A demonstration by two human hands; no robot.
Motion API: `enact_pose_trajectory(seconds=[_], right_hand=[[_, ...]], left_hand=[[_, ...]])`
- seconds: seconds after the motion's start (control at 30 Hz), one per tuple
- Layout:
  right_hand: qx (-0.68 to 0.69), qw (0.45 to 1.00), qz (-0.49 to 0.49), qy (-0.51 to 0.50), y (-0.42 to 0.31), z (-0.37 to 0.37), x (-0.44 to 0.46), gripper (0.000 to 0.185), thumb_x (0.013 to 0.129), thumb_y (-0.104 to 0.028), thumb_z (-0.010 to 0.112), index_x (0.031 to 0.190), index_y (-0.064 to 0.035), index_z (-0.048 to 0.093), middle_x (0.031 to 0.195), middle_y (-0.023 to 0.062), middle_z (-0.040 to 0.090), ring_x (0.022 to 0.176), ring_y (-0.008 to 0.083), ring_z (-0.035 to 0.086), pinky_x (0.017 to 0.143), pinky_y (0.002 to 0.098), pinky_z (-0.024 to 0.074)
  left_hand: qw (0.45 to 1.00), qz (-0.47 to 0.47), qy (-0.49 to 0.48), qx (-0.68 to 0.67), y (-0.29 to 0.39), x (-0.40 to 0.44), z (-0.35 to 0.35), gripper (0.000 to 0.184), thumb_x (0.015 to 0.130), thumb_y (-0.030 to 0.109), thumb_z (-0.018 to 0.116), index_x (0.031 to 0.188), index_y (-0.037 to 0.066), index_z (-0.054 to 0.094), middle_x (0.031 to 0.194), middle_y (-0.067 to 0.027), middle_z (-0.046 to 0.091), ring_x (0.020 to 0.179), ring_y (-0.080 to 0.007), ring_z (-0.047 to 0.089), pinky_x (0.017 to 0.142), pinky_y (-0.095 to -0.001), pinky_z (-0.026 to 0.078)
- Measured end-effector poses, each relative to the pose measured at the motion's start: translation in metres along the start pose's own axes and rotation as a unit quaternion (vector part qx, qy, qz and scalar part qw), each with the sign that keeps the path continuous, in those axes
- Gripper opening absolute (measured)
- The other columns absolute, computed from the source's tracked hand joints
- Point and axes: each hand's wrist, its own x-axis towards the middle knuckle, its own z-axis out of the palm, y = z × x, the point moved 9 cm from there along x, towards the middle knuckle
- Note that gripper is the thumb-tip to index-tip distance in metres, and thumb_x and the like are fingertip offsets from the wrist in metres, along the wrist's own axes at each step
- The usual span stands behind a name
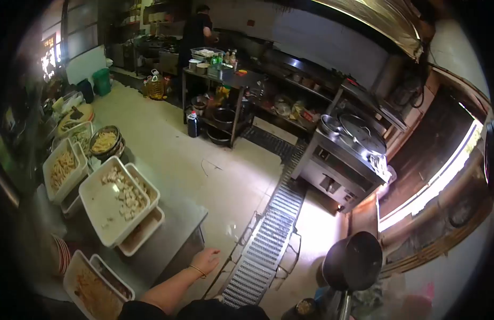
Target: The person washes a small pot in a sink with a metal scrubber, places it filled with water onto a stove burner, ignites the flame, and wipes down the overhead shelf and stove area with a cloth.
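My left hand (206,262) reaches in from the bottom, with a thin bracelet on its wrist. Its fingers are loosely apart and hold nothing, just right of the metal table's corner (196,216). Nearest to it on the table are a white tray of pale cut pieces (105,200), stacked on other trays, and a tray with brownish remains (89,285). My right hand is not in view. At the lower right a dark wok (361,261) shows its handle pointing down to the bottom edge; whether anything grips the handle cannot be seen.
A slatted metal drain grate (265,245) crosses the floor. Ahead stand a shelved metal table (236,80) and a dark bottle (193,124). A stove unit (337,170) is at the right. Another person (196,34) stands at the back. Food containers (63,168) line the left.
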Motion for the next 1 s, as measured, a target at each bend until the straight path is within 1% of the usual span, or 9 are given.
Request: enact_pose_trajectory(seconds=[0.2, 0.43, 0.53, 0.6, 0.67, 0.73, 0.9, 0.93, 1.0], right_hand=[[-0.067, 0.989, -0.047, -0.123, -0.111, 0.062, 0.169, 0.016, 0.069, -0.003, 0.051, 0.084, -0.002, 0.054, 0.06, 0.0043, 0.052, 0.046, 0.0139, 0.048, 0.041, 0.0279, 0.0399], [-0.233, 0.948, -0.084, -0.2, -0.226, 0.135, 0.372, 0.024, 0.072, -0.014, 0.056, 0.089, 0.0031, 0.058, 0.071, 0.0071, 0.057, 0.057, 0.0156, 0.051, 0.049, 0.032, 0.0422], [-0.318, 0.865, -0.212, -0.326, -0.226, 0.193, 0.495, 0.028, 0.075, -0.013, 0.055, 0.098, 0.002, 0.059, 0.069, 0.0075, 0.055, 0.061, 0.0146, 0.05, 0.052, 0.0312, 0.0437], [-0.177, 0.937, -0.084, -0.29, -0.305, 0.237, 0.481, 0.028, 0.075, -0.012, 0.055, 0.099, 0.0011, 0.058, 0.069, 0.0083, 0.057, 0.06, 0.0154, 0.053, 0.052, 0.0312, 0.0445], [-0.299, 0.89, -0.183, -0.293, -0.375, 0.294, 0.489, 0.028, 0.073, -0.013, 0.055, 0.098, 0.0012, 0.057, 0.07, 0.0048, 0.057, 0.057, 0.0136, 0.054, 0.049, 0.0304, 0.0434], [-0.332, 0.865, -0.152, -0.345, -0.407, 0.346, 0.509, 0.03, 0.072, -0.013, 0.056, 0.098, 0.0018, 0.057, 0.071, 0.0055, 0.058, 0.058, 0.013, 0.055, 0.049, 0.0297, 0.0432], [-0.277, 0.856, -0.197, -0.389, -0.479, 0.476, 0.555, 0.033, 0.072, -0.011, 0.055, 0.102, 0.0021, 0.056, 0.064, 0.0008, 0.055, 0.051, 0.0103, 0.05, 0.045, 0.0269, 0.0399], [-0.373, 0.827, -0.107, -0.407, -0.481, 0.499, 0.572, 0.043, 0.075, -0.014, 0.058, 0.116, -0.0011, 0.052, 0.087, 0.01, 0.061, 0.074, 0.0176, 0.059, 0.062, 0.0321, 0.048], [-0.289, 0.848, -0.095, -0.434, -0.506, 0.56, 0.6, 0.02, 0.072, -0.002, 0.062, 0.087, 0.0007, 0.051, 0.065, 0.0075, 0.056, 0.054, 0.0172, 0.057, 0.049, 0.0307, 0.047]], left_hand=[[0.932, 0.151, 0.294, 0.147, 0.02, 0.096, -0.085, 0.031, 0.069, 0.013, 0.065, 0.1, 0.007, 0.061, 0.102, -0.0126, 0.062, 0.094, -0.0343, 0.058, 0.083, -0.0405, 0.047], [0.909, -0.063, 0.285, 0.296, -0.012, 0.135, -0.103, 0.029, 0.066, 0.016, 0.065, 0.094, 0.008, 0.059, 0.1, -0.0117, 0.058, 0.092, -0.0339, 0.054, 0.082, -0.0462, 0.041], [0.899, -0.132, 0.314, 0.277, -0.016, 0.14, -0.101, 0.037, 0.066, 0.019, 0.064, 0.101, 0.008, 0.057, 0.097, -0.011, 0.058, 0.092, -0.0344, 0.054, 0.083, -0.048, 0.038], [0.875, -0.222, 0.359, 0.237, -0.023, 0.135, -0.108, 0.042, 0.068, 0.015, 0.064, 0.108, 0.007, 0.055, 0.099, -0.0117, 0.06, 0.093, -0.033, 0.055, 0.084, -0.0445, 0.042], [0.855, -0.283, 0.416, 0.125, -0.058, 0.137, -0.099, 0.048, 0.075, 0.013, 0.06, 0.121, 0.006, 0.046, 0.109, -0.0136, 0.057, 0.101, -0.0324, 0.053, 0.088, -0.042, 0.042], [0.829, -0.307, 0.466, -0.053, -0.117, 0.14, -0.078, 0.056, 0.087, 0.013, 0.053, 0.138, 0.005, 0.03, 0.125, -0.0164, 0.048, 0.115, -0.0327, 0.046, 0.096, -0.0405, 0.039], [0.855, -0.311, 0.402, 0.1, -0.058, 0.266, -0.18, 0.065, 0.086, 0.015, 0.054, 0.141, 0.003, 0.021, 0.127, -0.02, 0.046, 0.119, -0.0348, 0.043, 0.1, -0.0441, 0.035], [0.854, -0.309, 0.404, 0.107, -0.07, 0.283, -0.191, 0.066, 0.086, 0.017, 0.056, 0.14, 0.002, 0.021, 0.127, -0.0202, 0.046, 0.12, -0.034, 0.043, 0.101, -0.0439, 0.034], [0.826, -0.245, 0.496, 0.108, -0.124, 0.335, -0.232, 0.065, 0.087, 0.021, 0.056, 0.139, 0.001, 0.024, 0.126, -0.0201, 0.048, 0.121, -0.032, 0.042, 0.102, -0.043, 0.033]])
